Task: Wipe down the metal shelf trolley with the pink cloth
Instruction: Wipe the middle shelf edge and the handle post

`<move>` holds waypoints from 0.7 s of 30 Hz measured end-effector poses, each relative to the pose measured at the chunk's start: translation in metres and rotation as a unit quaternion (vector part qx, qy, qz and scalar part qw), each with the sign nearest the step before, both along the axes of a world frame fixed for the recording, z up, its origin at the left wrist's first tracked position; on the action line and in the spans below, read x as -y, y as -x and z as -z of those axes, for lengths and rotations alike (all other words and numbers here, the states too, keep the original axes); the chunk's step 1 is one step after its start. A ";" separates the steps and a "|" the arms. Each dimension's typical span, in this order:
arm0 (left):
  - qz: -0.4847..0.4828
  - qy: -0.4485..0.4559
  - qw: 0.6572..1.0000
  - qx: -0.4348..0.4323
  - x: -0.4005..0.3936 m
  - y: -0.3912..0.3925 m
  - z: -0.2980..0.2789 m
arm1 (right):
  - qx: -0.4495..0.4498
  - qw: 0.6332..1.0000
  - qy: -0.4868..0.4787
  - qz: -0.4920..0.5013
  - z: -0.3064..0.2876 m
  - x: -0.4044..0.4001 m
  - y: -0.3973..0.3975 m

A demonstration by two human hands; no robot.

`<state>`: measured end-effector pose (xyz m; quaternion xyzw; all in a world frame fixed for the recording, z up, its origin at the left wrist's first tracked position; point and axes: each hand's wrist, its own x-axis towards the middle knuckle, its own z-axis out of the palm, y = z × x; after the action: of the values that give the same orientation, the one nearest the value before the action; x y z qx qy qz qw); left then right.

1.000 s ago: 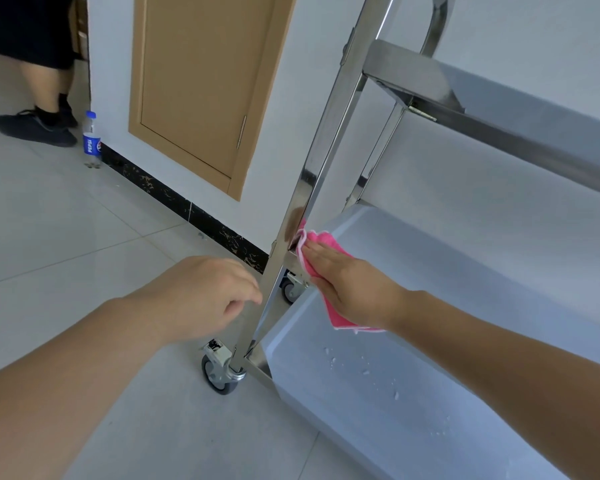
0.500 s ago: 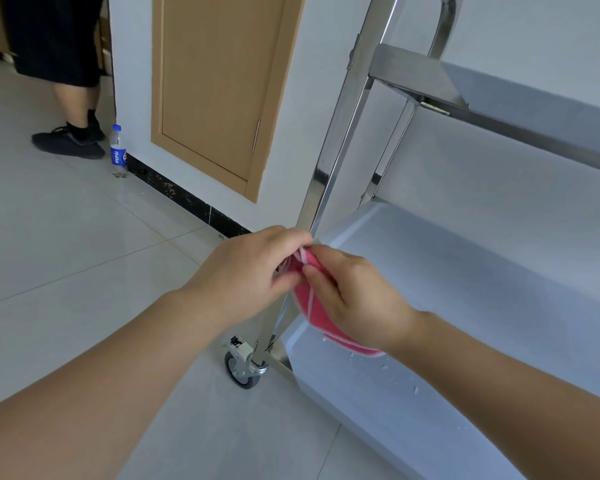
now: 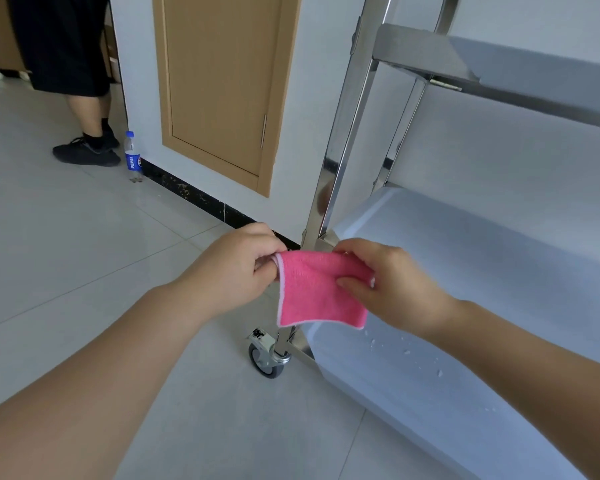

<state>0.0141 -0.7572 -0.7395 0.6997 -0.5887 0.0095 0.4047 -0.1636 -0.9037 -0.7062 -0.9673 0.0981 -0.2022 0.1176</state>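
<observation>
Both hands have lifted the pink cloth [image 3: 321, 289] off the trolley's lower shelf [image 3: 465, 271]; left hand [image 3: 238, 271] and right hand [image 3: 392, 284] now pinch its top corners, spreading it in front of the upright post [image 3: 340, 140]; droplets [image 3: 406, 351] remain on the shelf, so wiping looks unfinished.

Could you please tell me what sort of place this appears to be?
Probably an indoor service or back room: a tiled floor, a stainless metal shelf trolley on casters, and a plain wooden door in a white wall.
</observation>
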 end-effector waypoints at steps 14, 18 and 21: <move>-0.210 0.082 0.965 -0.134 0.041 -0.005 0.026 | -0.007 0.961 0.196 0.196 0.014 0.010 -0.044; -0.120 0.109 0.985 -0.067 0.060 0.013 0.047 | 0.019 0.948 0.221 0.229 0.016 0.013 -0.050; -0.086 0.118 0.988 -0.044 0.079 0.028 0.069 | 0.025 0.949 0.207 0.237 0.010 0.020 -0.050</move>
<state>-0.0142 -0.8365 -0.8083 0.6946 -0.5025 0.0829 0.5081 -0.1138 -0.9233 -0.7167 -0.9138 0.2780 -0.2639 -0.1340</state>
